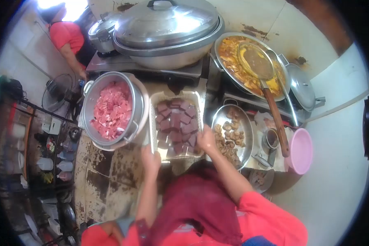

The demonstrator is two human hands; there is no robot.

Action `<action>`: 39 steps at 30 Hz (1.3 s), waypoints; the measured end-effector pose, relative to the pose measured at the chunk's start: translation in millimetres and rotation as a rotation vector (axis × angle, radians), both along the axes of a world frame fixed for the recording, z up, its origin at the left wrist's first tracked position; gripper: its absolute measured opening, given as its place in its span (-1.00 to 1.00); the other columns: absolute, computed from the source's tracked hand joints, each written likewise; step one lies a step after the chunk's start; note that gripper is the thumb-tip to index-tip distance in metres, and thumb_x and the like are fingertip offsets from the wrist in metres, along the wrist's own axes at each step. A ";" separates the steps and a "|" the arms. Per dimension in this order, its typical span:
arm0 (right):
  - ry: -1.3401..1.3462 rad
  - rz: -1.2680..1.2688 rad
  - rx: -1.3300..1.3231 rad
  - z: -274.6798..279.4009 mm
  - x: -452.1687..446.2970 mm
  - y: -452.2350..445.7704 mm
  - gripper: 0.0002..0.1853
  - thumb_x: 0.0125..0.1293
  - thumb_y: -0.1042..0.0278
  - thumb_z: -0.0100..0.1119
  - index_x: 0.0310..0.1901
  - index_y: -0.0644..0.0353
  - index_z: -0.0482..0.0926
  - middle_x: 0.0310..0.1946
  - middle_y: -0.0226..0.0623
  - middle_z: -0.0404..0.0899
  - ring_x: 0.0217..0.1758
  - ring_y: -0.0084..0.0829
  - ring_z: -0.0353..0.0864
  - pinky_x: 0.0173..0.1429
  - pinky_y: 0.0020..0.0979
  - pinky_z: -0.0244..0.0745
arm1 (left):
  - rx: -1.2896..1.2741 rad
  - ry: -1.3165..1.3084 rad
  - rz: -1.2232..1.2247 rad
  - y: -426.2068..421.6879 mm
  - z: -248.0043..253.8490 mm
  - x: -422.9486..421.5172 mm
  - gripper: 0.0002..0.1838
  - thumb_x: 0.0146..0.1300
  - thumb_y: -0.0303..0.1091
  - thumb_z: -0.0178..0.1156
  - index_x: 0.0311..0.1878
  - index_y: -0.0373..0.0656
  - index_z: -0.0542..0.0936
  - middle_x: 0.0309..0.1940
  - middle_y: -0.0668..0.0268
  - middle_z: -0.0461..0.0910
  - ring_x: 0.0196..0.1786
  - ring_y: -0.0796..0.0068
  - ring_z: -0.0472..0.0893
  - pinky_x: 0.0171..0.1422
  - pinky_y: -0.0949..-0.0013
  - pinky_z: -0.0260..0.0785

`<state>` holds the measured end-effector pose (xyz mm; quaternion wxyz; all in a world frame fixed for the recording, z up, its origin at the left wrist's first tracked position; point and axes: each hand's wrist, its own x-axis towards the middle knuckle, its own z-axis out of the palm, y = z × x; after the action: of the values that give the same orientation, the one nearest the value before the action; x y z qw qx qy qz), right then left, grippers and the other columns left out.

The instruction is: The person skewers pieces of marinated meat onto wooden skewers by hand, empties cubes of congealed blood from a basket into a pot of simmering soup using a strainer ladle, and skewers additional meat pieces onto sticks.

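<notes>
Both hands on the basket here: left hand (151, 159) clasping its near left corner, right hand (207, 140) gripping the right side, slightly farther up. The white plastic basket (153, 129) sits between and ahead of the fingers, long axis running away from the body, both hands touching it, neither nearer. Inside, dark red-brown blocks (176, 123), just beyond the fingertips. Left of the left fingers, a metal pot (87, 117) of raw sliced meat (112, 104); right of the right fingers, a round steel pan (250, 133) with browned pieces (234, 134). Farther out to the right, a wooden-handled strainer (276, 119) lies across a wide pan (219, 61) of orange stew. Beyond the basket, a huge lidded pot (166, 26); far left, another person (67, 37).
</notes>
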<state>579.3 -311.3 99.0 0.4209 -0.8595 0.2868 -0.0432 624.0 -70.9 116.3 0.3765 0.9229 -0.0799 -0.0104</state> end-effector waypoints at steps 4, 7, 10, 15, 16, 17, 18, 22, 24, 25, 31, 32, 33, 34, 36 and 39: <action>-0.107 0.044 -0.035 1.1 -16.3 -7.0 -0.45 0.01 0.39 0.17 0.07 0.33 0.28 -0.15 0.13 0.37 -0.04 0.10 0.37 0.06 -0.09 0.29 | -0.141 0.302 -0.031 -3.4 24.2 20.9 -0.68 -0.08 -0.53 0.11 -0.17 -0.31 0.52 -0.22 -0.03 0.46 -0.11 0.00 0.45 0.04 0.12 0.26; -0.211 0.064 -0.334 36.1 -26.6 -2.1 -0.42 -0.01 0.39 0.19 0.10 0.30 0.26 -0.17 0.07 0.36 -0.04 0.07 0.36 0.05 -0.09 0.30 | 0.137 0.006 -0.051 -7.4 22.6 24.9 -0.71 -0.06 -0.51 0.13 -0.19 -0.33 0.51 -0.29 -0.04 0.48 -0.13 -0.02 0.47 -0.01 0.09 0.29; -0.119 0.129 -0.396 27.0 -19.4 1.1 -0.48 0.00 0.46 0.12 0.07 0.29 0.28 -0.19 0.03 0.35 -0.08 0.00 0.35 -0.04 -0.12 0.32 | 0.230 -0.089 -0.052 -8.4 8.8 31.7 -0.70 -0.08 -0.49 0.16 -0.20 -0.36 0.50 -0.36 -0.04 0.51 -0.20 -0.05 0.52 -0.08 0.08 0.33; -0.018 0.109 -0.428 35.5 -17.5 9.1 -0.63 0.10 0.54 -0.07 0.01 0.28 0.34 -0.23 -0.02 0.32 -0.10 -0.03 0.35 -0.07 -0.14 0.34 | 0.079 0.240 -0.161 -18.3 44.2 46.2 -0.63 -0.11 -0.36 0.29 -0.21 -0.32 0.47 -0.29 -0.09 0.54 -0.16 -0.06 0.54 -0.07 0.12 0.37; -0.053 0.089 -0.347 36.1 -19.2 6.0 -0.62 0.08 0.57 -0.06 0.01 0.26 0.34 -0.23 -0.01 0.32 -0.09 -0.02 0.35 -0.06 -0.15 0.34 | 0.118 0.220 -0.164 -22.8 52.4 44.9 -0.64 -0.11 -0.37 0.28 -0.22 -0.33 0.46 -0.29 -0.10 0.54 -0.15 -0.06 0.54 -0.08 0.13 0.37; -0.091 0.072 -0.264 39.0 -19.8 4.3 -0.60 0.07 0.60 -0.05 0.01 0.25 0.35 -0.22 0.01 0.32 -0.08 -0.01 0.34 -0.05 -0.15 0.34 | 0.158 0.198 -0.161 -25.3 55.9 44.9 -0.64 -0.11 -0.39 0.27 -0.23 -0.33 0.46 -0.29 -0.11 0.53 -0.15 -0.06 0.54 -0.09 0.13 0.37; -0.099 0.064 -0.220 39.5 -21.0 1.0 -0.58 0.05 0.62 -0.04 0.02 0.26 0.35 -0.20 0.02 0.31 -0.06 -0.01 0.34 -0.04 -0.16 0.34 | 0.128 0.202 -0.172 -25.9 55.2 46.2 -0.65 -0.11 -0.39 0.27 -0.24 -0.34 0.45 -0.30 -0.11 0.53 -0.16 -0.04 0.54 -0.09 0.14 0.37; -0.152 -0.003 -0.264 28.4 -27.1 -6.8 -0.55 -0.07 0.59 0.03 -0.03 0.18 0.43 -0.19 0.03 0.33 -0.07 -0.02 0.36 0.00 -0.14 0.32 | -0.112 0.264 -0.194 -22.5 55.4 52.3 -0.78 -0.12 -0.56 0.13 -0.33 -0.33 0.41 -0.44 0.10 0.49 -0.38 0.27 0.51 -0.27 0.30 0.35; -0.081 -0.091 -0.308 40.2 -25.5 -9.6 -0.57 -0.11 0.52 0.11 -0.08 0.12 0.50 -0.18 0.03 0.39 -0.06 -0.04 0.40 0.05 -0.12 0.31 | -0.281 0.354 -0.204 -25.2 61.0 60.1 -0.81 -0.14 -0.70 0.02 -0.40 -0.26 0.36 -0.52 0.27 0.42 -0.49 0.51 0.44 -0.46 0.48 0.29; 0.010 -0.081 -0.144 52.8 -25.0 -11.4 -0.53 -0.07 0.54 0.10 -0.01 0.16 0.45 -0.13 0.01 0.37 -0.08 -0.11 0.42 0.02 -0.17 0.38 | -0.329 0.462 -0.157 -23.2 69.9 61.5 -0.80 -0.16 -0.72 0.00 -0.41 -0.25 0.34 -0.55 0.30 0.40 -0.53 0.55 0.42 -0.47 0.52 0.29; -0.003 -0.205 0.998 102.3 -24.9 -45.0 -0.23 0.05 0.31 0.29 0.27 0.16 0.09 0.13 -0.06 0.30 0.05 -0.26 0.44 -0.09 -0.23 0.53 | -0.586 0.430 -0.262 -16.1 94.7 70.7 -0.79 -0.15 -0.69 0.02 -0.37 -0.26 0.35 -0.55 0.34 0.44 -0.58 0.61 0.43 -0.49 0.56 0.32; 0.026 -0.246 1.028 104.1 -26.0 -46.6 -0.21 0.05 0.31 0.29 0.28 0.18 0.06 0.10 -0.07 0.32 0.04 -0.28 0.43 -0.12 -0.22 0.53 | -0.560 0.426 -0.276 -13.6 99.7 72.2 -0.79 -0.13 -0.69 0.00 -0.36 -0.27 0.35 -0.53 0.31 0.45 -0.57 0.59 0.45 -0.47 0.54 0.35; 0.058 -0.286 1.058 105.0 -27.5 -45.2 -0.19 0.05 0.32 0.30 0.28 0.19 0.03 0.07 -0.08 0.34 0.03 -0.29 0.42 -0.14 -0.21 0.54 | -0.533 0.422 -0.288 -11.2 103.3 72.3 -0.79 -0.11 -0.70 -0.02 -0.34 -0.27 0.34 -0.52 0.29 0.47 -0.55 0.57 0.47 -0.45 0.52 0.38; -0.033 -0.220 1.152 102.4 -27.3 -40.2 -0.19 0.05 0.36 0.27 0.29 0.21 0.02 0.02 -0.09 0.35 -0.01 -0.30 0.43 -0.15 -0.23 0.55 | -0.550 0.424 -0.288 -8.8 105.7 72.3 -0.80 -0.08 -0.69 -0.02 -0.33 -0.29 0.35 -0.49 0.25 0.49 -0.51 0.56 0.50 -0.41 0.51 0.40; -0.223 -0.074 1.320 100.2 -24.2 -35.1 -0.19 0.04 0.44 0.22 0.30 0.23 -0.01 -0.07 -0.11 0.39 -0.11 -0.32 0.46 -0.19 -0.25 0.55 | -0.576 0.386 -0.274 -13.3 127.1 63.5 -0.81 -0.10 -0.68 -0.01 -0.36 -0.26 0.35 -0.51 0.32 0.47 -0.52 0.62 0.45 -0.41 0.56 0.34; -0.240 -0.098 1.312 114.0 -23.7 -28.7 -0.25 -0.03 0.60 0.09 0.27 0.28 0.06 -0.20 -0.18 0.40 -0.28 -0.40 0.48 -0.24 -0.31 0.57 | -0.589 0.349 -0.313 -10.6 151.9 56.4 -0.81 -0.09 -0.68 0.01 -0.35 -0.24 0.36 -0.49 0.33 0.47 -0.49 0.65 0.45 -0.37 0.59 0.32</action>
<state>555.6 -340.0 213.0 0.8829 -0.4007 0.2436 0.0255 680.3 -81.5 268.3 0.6276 0.7360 -0.1542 -0.2017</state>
